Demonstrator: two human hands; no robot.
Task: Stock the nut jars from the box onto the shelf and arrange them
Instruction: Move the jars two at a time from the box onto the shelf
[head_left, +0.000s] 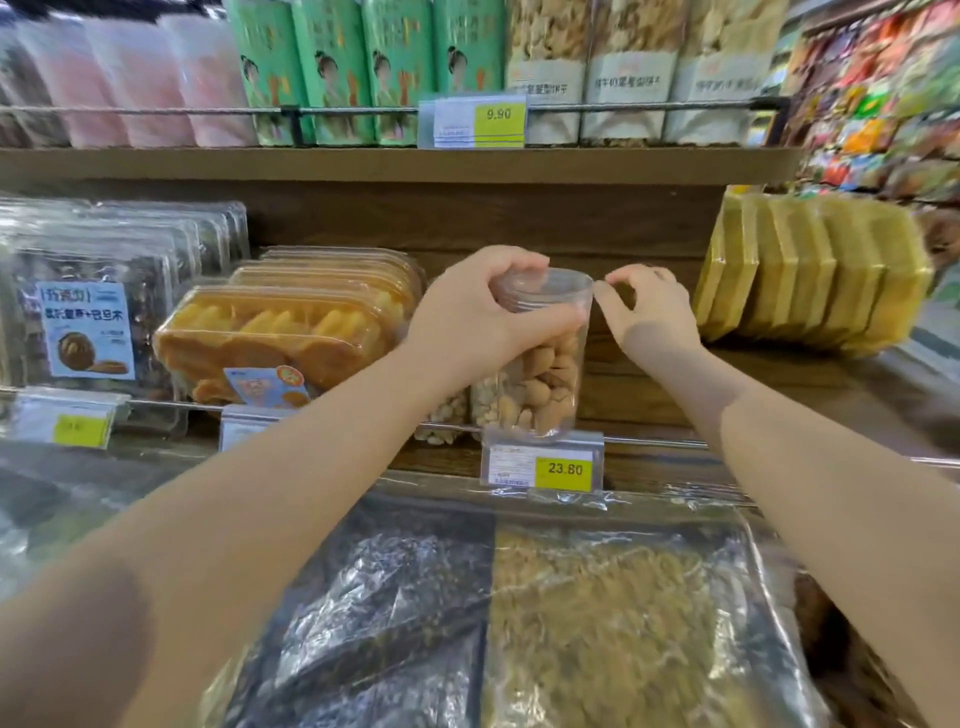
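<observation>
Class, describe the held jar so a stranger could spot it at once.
Find the middle wooden shelf, between the orange fruit trays and the yellow packs. Above the 23.80 price tag stands a clear jar of pale nuts. Unlike the flat packs around it, it is a tall cylinder with the left hand gripping its lid.

wooden shelf (639, 400), nut jar (540, 384), orange trays (280, 338)
</observation>
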